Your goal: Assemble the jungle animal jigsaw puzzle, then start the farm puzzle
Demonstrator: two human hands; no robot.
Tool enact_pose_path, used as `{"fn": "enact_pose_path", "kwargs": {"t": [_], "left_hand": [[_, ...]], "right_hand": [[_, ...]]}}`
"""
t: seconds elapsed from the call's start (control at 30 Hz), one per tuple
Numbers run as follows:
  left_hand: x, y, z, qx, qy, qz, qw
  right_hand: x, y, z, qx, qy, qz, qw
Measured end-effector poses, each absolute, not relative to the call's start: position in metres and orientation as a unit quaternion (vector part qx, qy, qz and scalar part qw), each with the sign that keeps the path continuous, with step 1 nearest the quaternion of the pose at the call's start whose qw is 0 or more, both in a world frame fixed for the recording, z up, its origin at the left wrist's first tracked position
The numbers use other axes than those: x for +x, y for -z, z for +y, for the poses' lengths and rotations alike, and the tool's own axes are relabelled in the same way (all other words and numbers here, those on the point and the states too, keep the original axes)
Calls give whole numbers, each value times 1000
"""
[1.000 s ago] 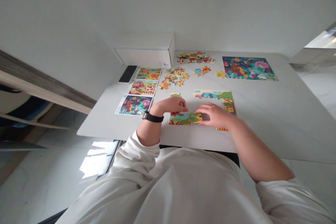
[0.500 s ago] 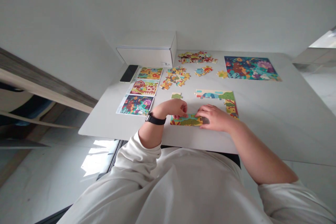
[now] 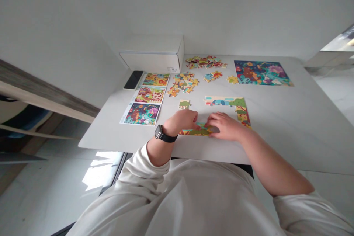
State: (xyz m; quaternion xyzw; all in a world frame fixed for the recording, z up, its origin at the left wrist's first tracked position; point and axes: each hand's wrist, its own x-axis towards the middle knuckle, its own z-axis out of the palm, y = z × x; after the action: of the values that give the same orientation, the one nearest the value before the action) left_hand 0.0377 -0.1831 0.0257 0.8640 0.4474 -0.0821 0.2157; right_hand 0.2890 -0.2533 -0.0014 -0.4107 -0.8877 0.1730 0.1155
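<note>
Fingers of the curled right hand (image 3: 222, 126) touch puzzle pieces (image 3: 203, 131).

I can read no words or numbers. The label (image 3: 172, 69) on my box (image 3: 149, 62) is too small.

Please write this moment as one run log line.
left hand: at puzzle strip | right hand: at strip's right end | beyond left hand: single tree piece | back: piece pile

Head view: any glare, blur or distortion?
Head view: sun patch blown out on the floor, off the table; indoor light dim and soft; wide-angle stretch toward the frame edges; puzzle pile too small and soft to separate every piece.
</note>
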Motion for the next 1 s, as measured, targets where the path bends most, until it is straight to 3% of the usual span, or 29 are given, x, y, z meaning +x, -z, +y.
{"fn": "enact_pose_path", "kwargs": {"t": [0.33, 0.5, 0.67, 0.77, 1.0], "left_hand": [[35, -30, -188, 877, 100, 430, 191], [30, -27, -179, 871, 76, 426, 230], [20, -34, -165, 804, -121, 480, 330], [20, -33, -158, 760, -233, 508, 333], [26, -21, -151, 747, -336, 476, 321]], "right_hand": [[283, 2, -253, -415, -179, -884, 120], [282, 0, -251, -412, -199, -873, 166], [299, -10, -242, -466, -190, -791, 349], [317, -15, -235, -518, -208, -685, 468], [338, -17, -224, -518, -316, -474, 639]]}}
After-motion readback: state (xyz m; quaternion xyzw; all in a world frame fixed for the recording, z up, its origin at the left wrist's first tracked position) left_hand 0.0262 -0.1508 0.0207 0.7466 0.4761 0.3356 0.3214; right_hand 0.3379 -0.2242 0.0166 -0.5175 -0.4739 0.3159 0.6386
